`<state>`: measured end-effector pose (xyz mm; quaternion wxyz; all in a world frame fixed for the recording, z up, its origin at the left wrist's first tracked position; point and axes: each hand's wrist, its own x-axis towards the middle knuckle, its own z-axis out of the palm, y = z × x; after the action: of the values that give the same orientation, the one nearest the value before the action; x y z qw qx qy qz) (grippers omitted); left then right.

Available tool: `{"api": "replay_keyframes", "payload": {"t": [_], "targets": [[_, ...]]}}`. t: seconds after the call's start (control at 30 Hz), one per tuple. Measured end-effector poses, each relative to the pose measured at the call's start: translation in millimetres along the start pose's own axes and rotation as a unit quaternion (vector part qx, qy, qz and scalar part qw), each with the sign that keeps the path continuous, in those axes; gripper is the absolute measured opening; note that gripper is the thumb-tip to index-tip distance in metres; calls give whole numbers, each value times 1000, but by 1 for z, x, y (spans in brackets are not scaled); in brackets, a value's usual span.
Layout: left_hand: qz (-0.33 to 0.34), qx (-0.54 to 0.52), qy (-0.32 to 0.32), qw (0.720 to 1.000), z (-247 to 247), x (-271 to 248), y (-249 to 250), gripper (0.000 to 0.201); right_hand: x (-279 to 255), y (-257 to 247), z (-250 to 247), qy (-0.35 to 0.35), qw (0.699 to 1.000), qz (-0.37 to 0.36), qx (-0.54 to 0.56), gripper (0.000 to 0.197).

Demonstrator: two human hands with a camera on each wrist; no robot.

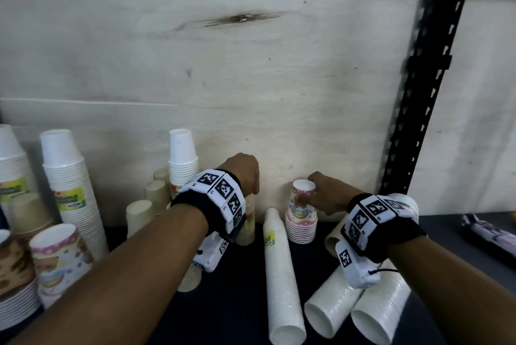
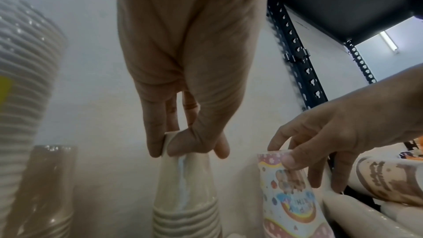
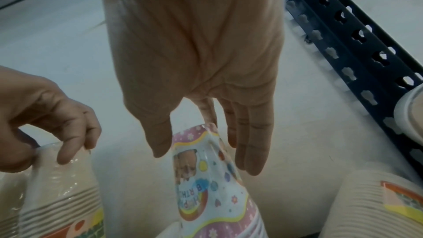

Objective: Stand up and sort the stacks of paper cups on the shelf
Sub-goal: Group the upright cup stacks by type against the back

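A cream cup stack (image 1: 249,221) wrapped in clear film stands near the back of the dark shelf (image 1: 237,302). My left hand (image 1: 252,192) pinches the film at its top, thumb against fingers, shown close in the left wrist view (image 2: 169,148). To its right stands a short stack of pink birthday-print cups (image 1: 301,216). My right hand (image 1: 314,188) holds this stack's top cup, thumb on the near side and fingers behind, as the right wrist view (image 3: 203,158) shows. Both stacks are upright, bottoms up.
Three long white stacks (image 1: 282,274) (image 1: 332,308) (image 1: 382,314) lie on the shelf in front. Tall upright stacks (image 1: 69,191) (image 1: 181,160) and beige cups (image 1: 155,193) crowd the left. A black slotted post (image 1: 435,65) rises at right, a pale wooden panel (image 1: 251,65) behind.
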<state>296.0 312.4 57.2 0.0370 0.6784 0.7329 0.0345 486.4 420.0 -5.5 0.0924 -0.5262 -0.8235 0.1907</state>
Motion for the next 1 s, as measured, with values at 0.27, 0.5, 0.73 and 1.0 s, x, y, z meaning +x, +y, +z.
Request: {"api": "replay_keyframes", "payload": {"t": [0.27,0.5,0.73,1.0], "targets": [[-8,-58,45,997,8,9,-7,33,-3,-4,-2,24,998,-18,-46,56],[-70,-44,100,992,14,15,-12,44,-7,-8,-2,48,998,-25,-44,59],[-25,-99,87,991,13,16,-14,51,-11,-14,-5,31,998,-41,-45,53],[9,-113,114,987,21,16,-19,47,-16,-17,-5,37,998,-31,-35,57]]}}
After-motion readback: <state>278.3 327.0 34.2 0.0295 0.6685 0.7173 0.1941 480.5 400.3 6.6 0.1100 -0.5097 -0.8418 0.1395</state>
